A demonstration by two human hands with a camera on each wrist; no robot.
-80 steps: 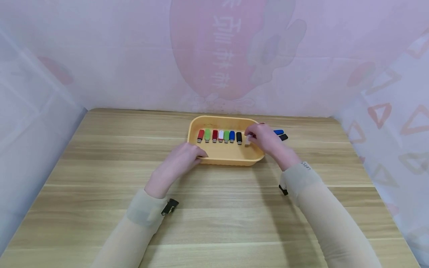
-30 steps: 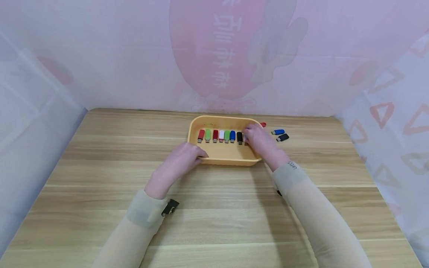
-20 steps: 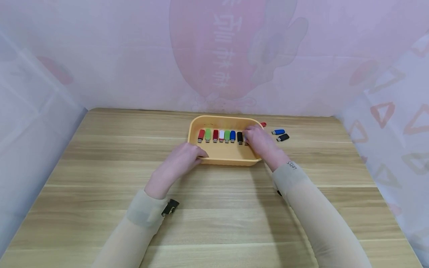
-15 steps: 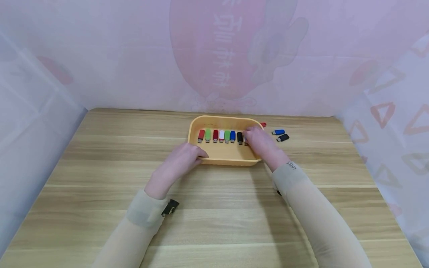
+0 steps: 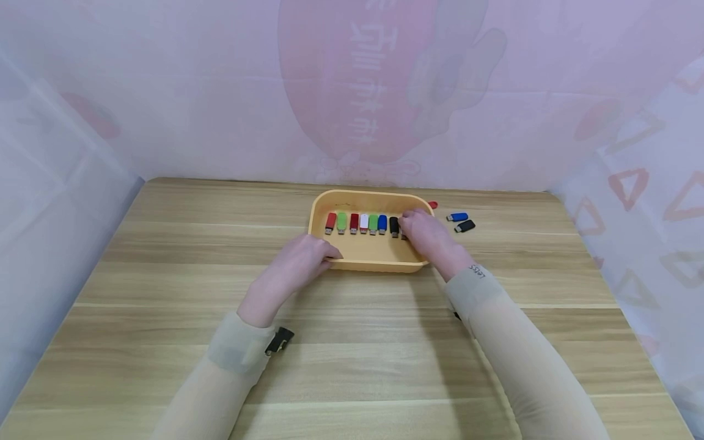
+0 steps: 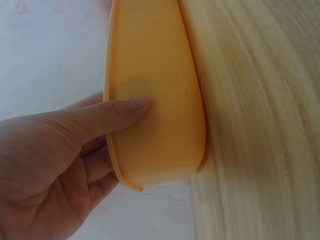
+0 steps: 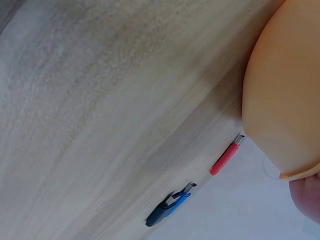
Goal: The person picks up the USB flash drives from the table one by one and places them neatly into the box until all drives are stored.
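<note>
1. Right hand (image 5: 426, 235) is down inside the yellow tray (image 5: 367, 255) at its right end, fingers curled over something just beside the black USB stick (image 5: 393, 225); what it covers is hidden, so whether it pinches anything I cannot tell.
2. Left hand (image 5: 299, 264) grips the tray's near-left rim: the left wrist view shows the thumb (image 6: 107, 115) pressed flat against the outer wall, fingers tucked over the edge.
3. In the tray, a tidy row runs left to right: red, green, dark red, white, green, blue, then the black one.
4. Out on the wooden table (image 5: 165, 342), right of the tray, a blue stick (image 5: 457, 216) and a black stick (image 5: 464, 226) lie close together.
5. A red stick (image 5: 432, 205) lies just beside the tray's far-right corner.
</note>
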